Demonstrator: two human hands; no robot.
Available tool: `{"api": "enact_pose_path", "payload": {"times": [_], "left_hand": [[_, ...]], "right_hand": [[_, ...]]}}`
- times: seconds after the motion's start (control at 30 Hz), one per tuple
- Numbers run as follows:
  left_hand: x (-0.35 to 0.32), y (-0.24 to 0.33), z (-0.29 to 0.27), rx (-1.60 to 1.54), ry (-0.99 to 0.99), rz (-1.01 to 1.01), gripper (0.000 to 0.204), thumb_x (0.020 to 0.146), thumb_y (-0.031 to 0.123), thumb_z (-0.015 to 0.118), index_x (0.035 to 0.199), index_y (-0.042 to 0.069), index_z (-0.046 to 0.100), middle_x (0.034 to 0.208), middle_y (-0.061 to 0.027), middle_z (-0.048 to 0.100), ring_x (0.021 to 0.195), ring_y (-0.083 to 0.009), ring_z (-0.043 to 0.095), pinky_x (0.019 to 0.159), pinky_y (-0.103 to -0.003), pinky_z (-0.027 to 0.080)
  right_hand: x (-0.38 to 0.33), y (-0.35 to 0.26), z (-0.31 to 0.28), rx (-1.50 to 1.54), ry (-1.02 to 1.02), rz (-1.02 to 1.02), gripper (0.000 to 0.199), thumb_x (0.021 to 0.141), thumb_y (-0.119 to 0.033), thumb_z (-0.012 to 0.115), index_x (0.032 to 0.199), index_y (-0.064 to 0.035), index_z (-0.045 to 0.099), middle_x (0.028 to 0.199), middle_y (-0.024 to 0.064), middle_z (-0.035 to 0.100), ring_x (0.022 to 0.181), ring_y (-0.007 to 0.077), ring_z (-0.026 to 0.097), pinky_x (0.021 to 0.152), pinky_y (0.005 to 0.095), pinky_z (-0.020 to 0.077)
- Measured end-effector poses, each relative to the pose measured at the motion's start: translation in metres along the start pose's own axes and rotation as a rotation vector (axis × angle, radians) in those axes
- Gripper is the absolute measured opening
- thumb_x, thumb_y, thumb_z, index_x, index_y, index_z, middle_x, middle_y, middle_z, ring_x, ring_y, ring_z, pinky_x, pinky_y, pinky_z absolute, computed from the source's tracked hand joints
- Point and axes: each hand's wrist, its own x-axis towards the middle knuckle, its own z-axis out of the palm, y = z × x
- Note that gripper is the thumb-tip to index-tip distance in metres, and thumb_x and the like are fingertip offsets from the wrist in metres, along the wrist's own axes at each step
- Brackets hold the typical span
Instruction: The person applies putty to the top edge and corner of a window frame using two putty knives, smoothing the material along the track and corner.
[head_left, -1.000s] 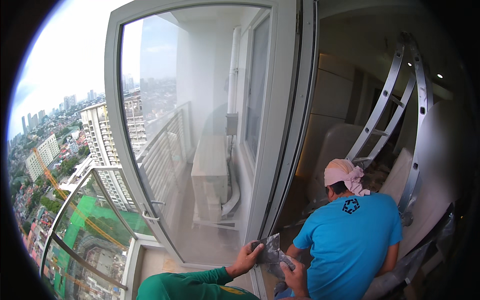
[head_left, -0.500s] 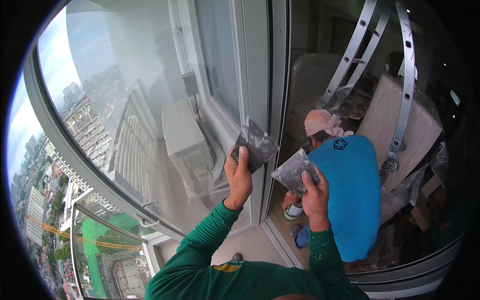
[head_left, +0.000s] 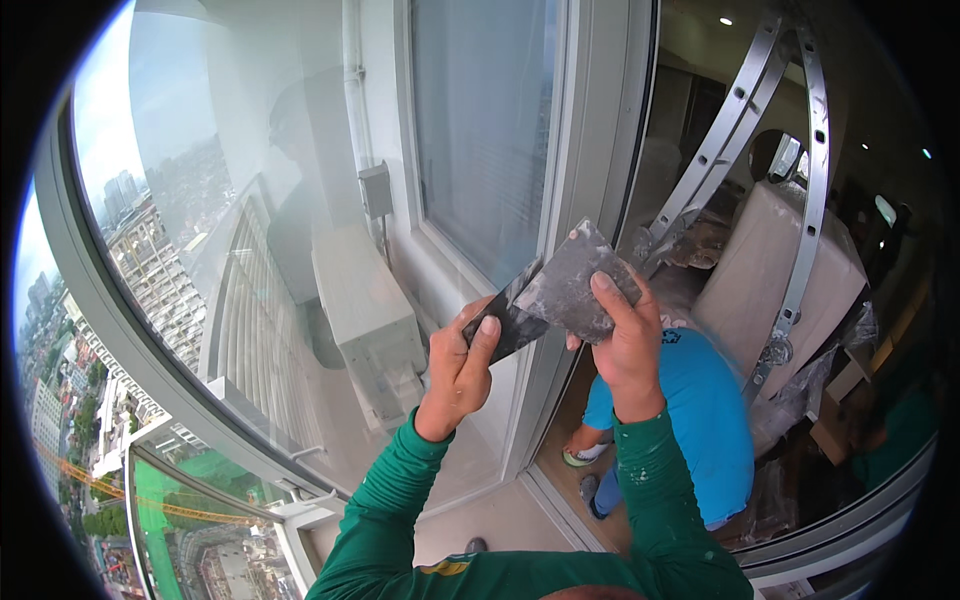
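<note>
My left hand (head_left: 456,375) is closed on a dark, flat putty spreader (head_left: 512,330), its thumb lying along the near face. A second square putty spreader (head_left: 572,284), greyer and smeared with pale paste, is gripped in my right hand (head_left: 630,345) with the thumb on its face. The right spreader overlaps the left one, covering part of it, and their faces or edges appear to touch. Both are held up in front of the glazed door frame (head_left: 590,130). White specks dot my green sleeves.
A person in a blue shirt (head_left: 690,430) crouches just beyond my right forearm. Behind them stand an aluminium ladder (head_left: 735,115) and a plastic-wrapped piece of furniture (head_left: 790,260). An outdoor air-conditioning unit (head_left: 365,300) sits behind the glass. At the left, a railing (head_left: 200,515) overlooks a city far below.
The two spreaders, apart before, have come together, the right one now over the left. My view has shifted rightward, and the crouching person is bent lower, the head now hidden.
</note>
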Motion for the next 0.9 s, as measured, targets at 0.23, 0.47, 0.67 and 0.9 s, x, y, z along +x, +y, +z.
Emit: {"api": "enact_pose_path", "payload": {"times": [0.23,0.47,0.67,0.9], "left_hand": [[-0.075,-0.021,-0.066,0.064,0.067,-0.107,0.037,0.104,0.025,0.053,0.119,-0.006,0.067,0.086,-0.0173,0.069,0.079,-0.0202,0.065,0.077,-0.031,0.051],[-0.123,-0.036,-0.085,0.102,-0.062,-0.248,0.035,0.102,0.023,0.054,0.117,-0.006,0.068,0.086,-0.0226,0.070,0.078,-0.0281,0.071,0.076,-0.035,0.053],[-0.171,-0.051,-0.111,0.162,0.088,-0.316,0.035,0.101,0.024,0.056,0.114,-0.005,0.069,0.084,-0.0211,0.072,0.078,-0.0273,0.071,0.077,-0.035,0.053],[-0.185,-0.059,-0.120,0.071,0.073,-0.418,0.037,0.101,0.027,0.058,0.113,-0.005,0.070,0.082,-0.0109,0.069,0.078,-0.0145,0.061,0.074,-0.030,0.050]], "right_hand": [[0.171,-0.159,0.105,-0.807,-0.014,-0.964,0.038,0.100,-0.029,0.066,0.129,-0.0039,0.069,0.092,0.0058,0.074,0.075,0.0124,0.065,0.064,0.0267,0.0548],[0.264,-0.260,0.233,-1.390,0.124,-1.383,0.028,0.093,-0.017,0.061,0.115,-0.0037,0.071,0.107,0.0205,0.073,0.098,0.0337,0.068,0.086,0.0424,0.0557],[0.308,-0.239,0.263,-1.386,0.090,-1.517,0.028,0.093,-0.015,0.059,0.114,-0.0037,0.074,0.113,0.0238,0.071,0.108,0.0426,0.066,0.095,0.0477,0.0526],[0.325,-0.244,0.266,-1.393,0.063,-1.677,0.026,0.094,-0.012,0.059,0.112,-0.0009,0.073,0.114,0.0210,0.071,0.109,0.0413,0.065,0.097,0.0452,0.0518]]}}
